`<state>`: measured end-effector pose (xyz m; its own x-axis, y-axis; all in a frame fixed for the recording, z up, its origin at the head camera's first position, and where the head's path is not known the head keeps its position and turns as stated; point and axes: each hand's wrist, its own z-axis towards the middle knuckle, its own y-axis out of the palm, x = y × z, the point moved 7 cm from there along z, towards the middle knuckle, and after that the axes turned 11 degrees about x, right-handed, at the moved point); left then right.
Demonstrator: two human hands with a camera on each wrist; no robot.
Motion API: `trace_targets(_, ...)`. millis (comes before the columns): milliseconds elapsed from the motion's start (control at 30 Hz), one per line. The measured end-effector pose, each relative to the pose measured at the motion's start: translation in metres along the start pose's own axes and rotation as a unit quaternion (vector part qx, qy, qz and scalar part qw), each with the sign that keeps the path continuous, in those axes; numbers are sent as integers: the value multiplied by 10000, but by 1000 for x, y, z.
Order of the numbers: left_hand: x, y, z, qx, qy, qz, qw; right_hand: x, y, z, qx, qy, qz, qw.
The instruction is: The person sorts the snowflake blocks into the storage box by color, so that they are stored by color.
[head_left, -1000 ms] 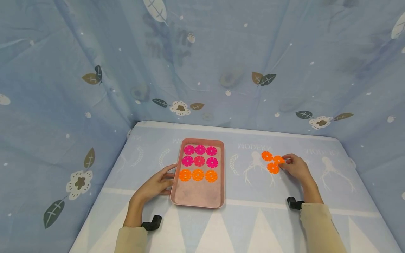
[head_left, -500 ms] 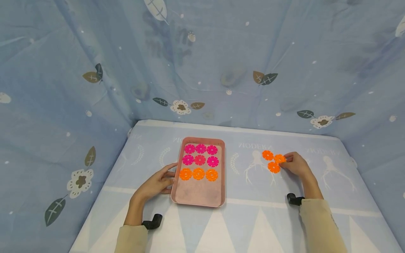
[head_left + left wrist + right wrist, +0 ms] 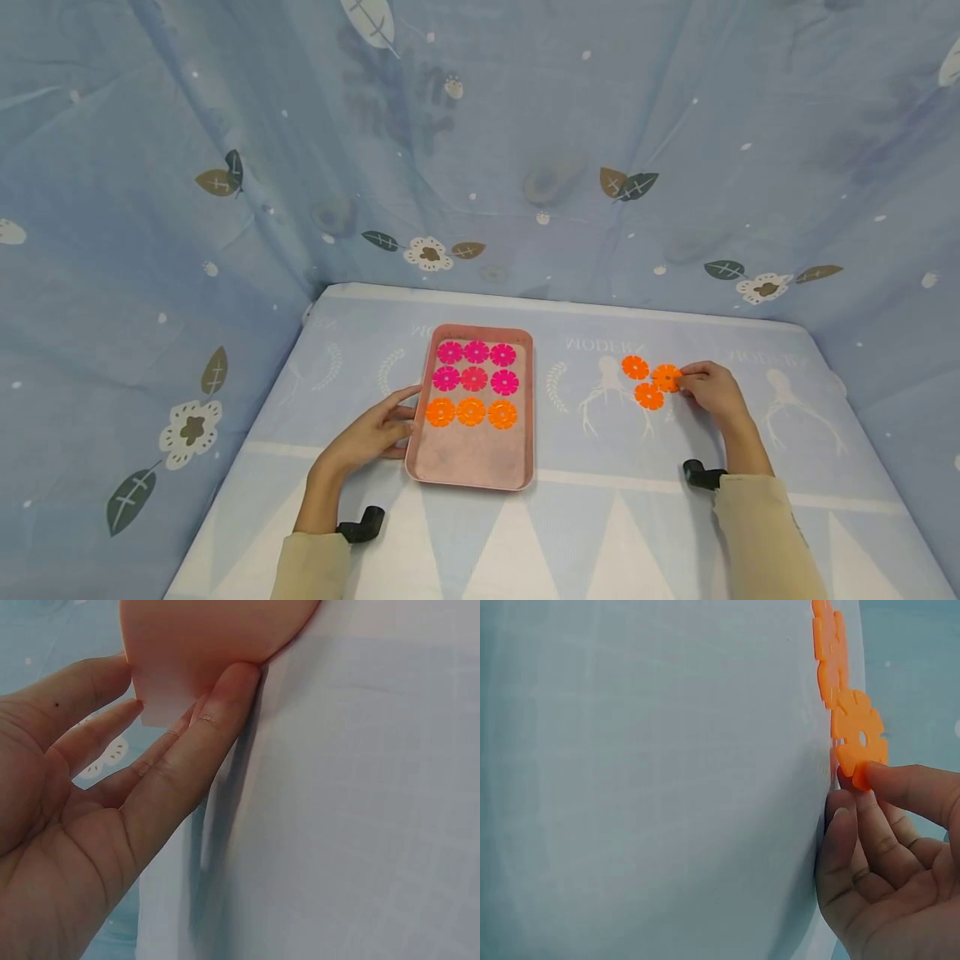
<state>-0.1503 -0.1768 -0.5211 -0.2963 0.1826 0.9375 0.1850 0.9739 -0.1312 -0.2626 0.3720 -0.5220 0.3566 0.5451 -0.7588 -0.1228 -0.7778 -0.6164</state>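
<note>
At the right, my right hand (image 3: 717, 393) pinches the edge of an orange flower-shaped plastic disc (image 3: 666, 378) between thumb and fingers. In the right wrist view, this disc (image 3: 859, 731) is tilted up from the table. Two more orange discs (image 3: 635, 367) lie just left of it. My left hand (image 3: 369, 433) rests against the left side of the pink tray (image 3: 468, 462), its fingertips touching the tray's outer wall (image 3: 217, 634). Inside the tray sit two rows of pink discs (image 3: 476, 352) and, below them, one row of orange discs (image 3: 471, 412).
A pale blue and white patterned cloth (image 3: 577, 517) covers the table. Blue leaf-print curtains (image 3: 540, 150) stand behind and at both sides. A black wrist mount (image 3: 363, 525) juts from the left wrist, and another black mount (image 3: 702, 475) from the right.
My right hand has shifted slightly right, and the disc it pinches has come a little apart from the other two orange discs. The left hand and the tray hold still.
</note>
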Motion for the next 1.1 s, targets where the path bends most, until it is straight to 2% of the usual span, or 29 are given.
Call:
trace_targets(233, 1, 0, -1, 7, 12, -37, 10000, -3, 1, -4, -127, -71, 513, 9986)
trace_targets(500, 0, 1, -1, -42, 74, 16, 10000, -11, -2, -11, -101, -269, 695, 9972)
trace_targets(767, 1, 1, -1, -74, 128, -23, 9999, -34, 1, -26, -14, -349, 793, 9962)
trace_targets(1100, 0, 1, -1, -43, 75, -59, 9999, -71, 15, -55, -420, -828, 1047, 9902)
